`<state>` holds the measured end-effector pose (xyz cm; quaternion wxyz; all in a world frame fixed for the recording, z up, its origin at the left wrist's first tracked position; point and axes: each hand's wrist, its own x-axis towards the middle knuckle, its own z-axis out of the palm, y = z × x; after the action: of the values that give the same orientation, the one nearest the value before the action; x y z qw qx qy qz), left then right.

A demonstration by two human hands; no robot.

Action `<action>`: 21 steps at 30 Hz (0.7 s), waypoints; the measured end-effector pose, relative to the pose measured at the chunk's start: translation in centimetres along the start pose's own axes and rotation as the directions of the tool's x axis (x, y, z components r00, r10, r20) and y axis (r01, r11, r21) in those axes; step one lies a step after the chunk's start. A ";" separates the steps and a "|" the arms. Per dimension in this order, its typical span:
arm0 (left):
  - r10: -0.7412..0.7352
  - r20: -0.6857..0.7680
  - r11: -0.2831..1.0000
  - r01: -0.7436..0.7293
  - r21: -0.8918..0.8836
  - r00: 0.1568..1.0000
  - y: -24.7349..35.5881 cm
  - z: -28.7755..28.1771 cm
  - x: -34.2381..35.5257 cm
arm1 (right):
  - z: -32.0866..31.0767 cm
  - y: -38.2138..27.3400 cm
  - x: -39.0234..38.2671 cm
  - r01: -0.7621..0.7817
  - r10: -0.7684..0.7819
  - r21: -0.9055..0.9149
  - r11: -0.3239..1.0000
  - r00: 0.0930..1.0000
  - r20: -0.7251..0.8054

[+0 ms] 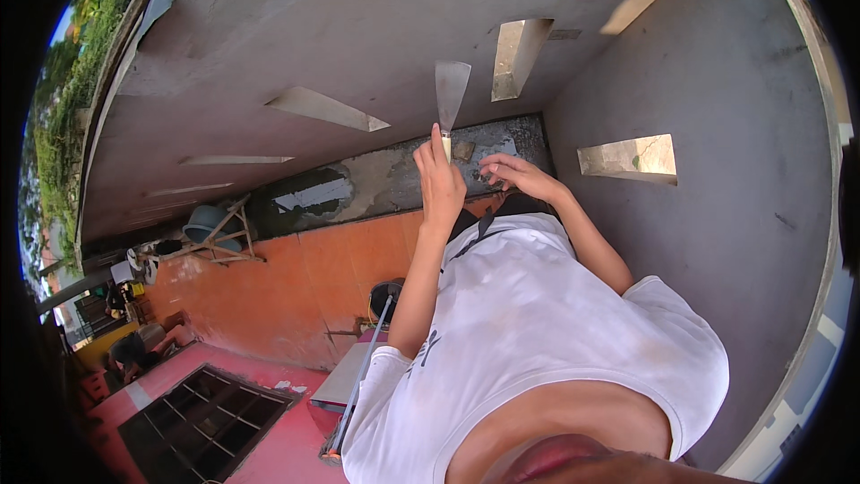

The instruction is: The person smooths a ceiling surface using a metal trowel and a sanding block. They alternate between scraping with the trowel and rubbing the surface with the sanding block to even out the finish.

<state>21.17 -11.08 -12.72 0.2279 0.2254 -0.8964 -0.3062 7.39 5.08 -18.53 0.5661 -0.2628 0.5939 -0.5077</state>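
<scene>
**Head view: putty knife raised, blade off the surface**

Head camera showed the putty knife (451, 94) upright in the left hand (441, 181), which was closed around its pale handle, with the wide metal blade pointing away from the person. The blade looked bare and touched nothing; it stood in front of the grey cement surface (358, 27). The right hand (518, 175) hovered just beside the left, fingers loosely curled and holding nothing.

Behind both hands ran a dark, damp-looking strip (376, 181) with 1 pale patch showing in it, lying between the grey cement and the orange tiles (296, 287). Judging from that, some of the strip had been worked, while the rest looked rough and unfinished; whether the knife had begun there could not be told.

Farther out, a rectangular opening (627, 159) pierced the cement at the right. A long-handled tool (363, 367) leaned beside the person's white shirt (537, 323). A wooden trestle (219, 233) carrying a blue basin (204, 220) stood well apart at the left, above a dark grate (206, 412).
</scene>
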 end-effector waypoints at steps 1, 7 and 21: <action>0.038 0.015 0.999 -0.037 -0.031 0.999 0.8 0.3 1.0 | 1.3 -4.0 -0.4 0.078 -0.078 0.053 0.996 0.997 0.007; 0.133 0.144 0.990 -0.139 0.027 0.981 5.5 -1.4 1.9 | 6.2 -8.8 0.3 0.262 -0.168 0.273 0.926 0.931 -0.324; 0.739 0.126 0.669 -0.743 -0.025 0.662 8.5 -3.5 10.3 | 1.3 -11.5 -9.5 0.431 -0.279 0.183 0.884 0.798 -0.534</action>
<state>12.70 -12.21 -1.93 0.2729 -0.1749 -0.9272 -0.1880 7.69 9.06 -4.09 0.3216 -0.1445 0.5749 -0.7384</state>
